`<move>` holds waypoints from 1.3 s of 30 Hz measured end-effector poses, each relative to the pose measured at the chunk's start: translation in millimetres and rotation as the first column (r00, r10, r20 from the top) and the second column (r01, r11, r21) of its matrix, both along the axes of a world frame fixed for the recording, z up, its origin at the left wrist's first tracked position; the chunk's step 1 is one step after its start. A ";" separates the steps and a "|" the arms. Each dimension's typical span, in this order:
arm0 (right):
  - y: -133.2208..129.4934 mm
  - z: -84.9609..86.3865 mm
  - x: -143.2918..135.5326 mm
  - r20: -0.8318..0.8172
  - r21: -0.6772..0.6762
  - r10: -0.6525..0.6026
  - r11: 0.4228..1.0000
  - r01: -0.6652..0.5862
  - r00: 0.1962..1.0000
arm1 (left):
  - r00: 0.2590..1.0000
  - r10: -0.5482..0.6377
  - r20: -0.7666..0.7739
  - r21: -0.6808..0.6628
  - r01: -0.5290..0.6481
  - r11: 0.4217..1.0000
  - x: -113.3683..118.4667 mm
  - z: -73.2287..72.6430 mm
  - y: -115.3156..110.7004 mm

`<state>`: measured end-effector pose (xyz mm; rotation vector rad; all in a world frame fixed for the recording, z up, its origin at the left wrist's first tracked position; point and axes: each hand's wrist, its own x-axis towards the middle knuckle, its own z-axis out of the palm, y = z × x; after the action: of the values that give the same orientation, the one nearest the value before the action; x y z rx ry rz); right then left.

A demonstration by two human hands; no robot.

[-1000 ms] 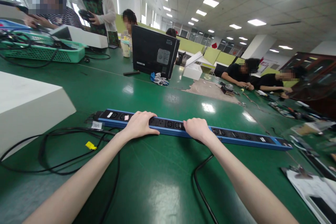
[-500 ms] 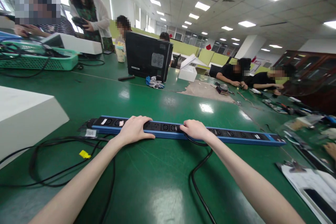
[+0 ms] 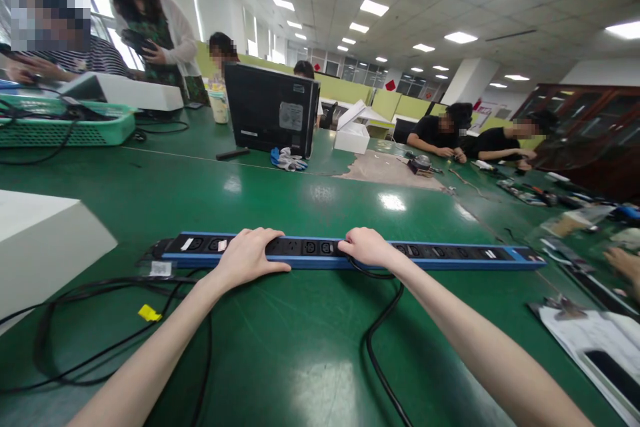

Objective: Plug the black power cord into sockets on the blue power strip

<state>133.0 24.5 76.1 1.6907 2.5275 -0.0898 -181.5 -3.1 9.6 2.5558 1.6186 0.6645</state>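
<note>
A long blue-and-black power strip [image 3: 295, 263] lies across the green table in front of me, with a row of sockets along its top. My left hand [image 3: 246, 256] is clasped over it left of the middle, thumb along the near edge and fingers at the far edge. Over the sockets near the middle, my right hand [image 3: 369, 247] is closed around the plug end of a black power cord [image 3: 371, 340]. The plug itself is hidden by the fingers, so how deep it sits cannot be seen. The cord loops out below this hand towards me.
Coiled black cable with a yellow tag [image 3: 149, 312] lies at left, beside a white box [image 3: 45, 233]. Further back are a green basket [image 3: 90, 132], a black monitor-like panel [image 3: 270, 110] and gloves [image 3: 289, 159]. A clipboard [image 3: 565, 330] lies at right. Several people are around the table.
The view has turned slightly, so the left end of the strip appears lower and further left. Both hands keep nearly the same places on the strip.
</note>
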 end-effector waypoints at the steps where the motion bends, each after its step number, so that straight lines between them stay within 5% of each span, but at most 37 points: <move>1: -4.9 -1.2 -1.6 0.012 0.043 -0.011 0.999 0.010 1.000 | 1.000 0.000 0.000 0.001 0.000 1.000 -0.1 0.3 -0.1; 5: -30.4 7.5 -8.6 -0.016 0.107 -0.034 0.994 0.035 0.999 | 1.000 0.005 0.003 -0.005 -0.005 1.000 -0.1 2.5 -0.8; 9: -51.7 46.8 -6.9 -0.134 0.198 0.040 0.980 -0.013 0.990 | 1.000 0.009 -0.004 -0.024 -0.009 1.000 1.2 3.1 -0.3; 14: -43.2 88.3 30.5 -0.217 0.253 -0.095 0.956 0.150 0.972 | 1.000 0.015 -0.006 -0.016 -0.015 1.000 4.1 2.6 -2.2; 21: -45.9 65.1 125.2 -0.577 -0.094 -0.182 0.983 0.156 0.796 | 1.000 -0.003 -0.027 -0.028 0.002 1.000 5.8 4.5 -1.6; 26: -51.8 53.9 162.7 -0.731 -0.135 -0.195 0.981 0.142 0.654 | 0.999 -0.014 -0.051 -0.053 0.011 0.999 16.4 8.4 -6.4; 32: -42.7 55.8 166.9 -0.812 -0.192 -0.168 0.981 0.016 0.559 | 0.994 -0.107 0.034 -0.054 0.109 0.993 91.1 30.9 -20.7; 36: -40.3 59.3 164.2 -0.837 -0.245 -0.195 0.969 -0.031 0.512 | 0.980 -0.138 0.142 -0.057 0.147 0.987 171.4 50.4 -23.8; 39: -45.5 70.3 161.5 -0.876 -0.297 -0.232 0.950 -0.093 0.422 | 0.926 -0.099 0.363 -0.131 0.156 0.979 240.0 57.5 -34.1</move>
<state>294.5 -21.1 146.4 1.8905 2.7523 -1.8026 58.5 -37.3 67.2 2.2441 1.3177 0.8856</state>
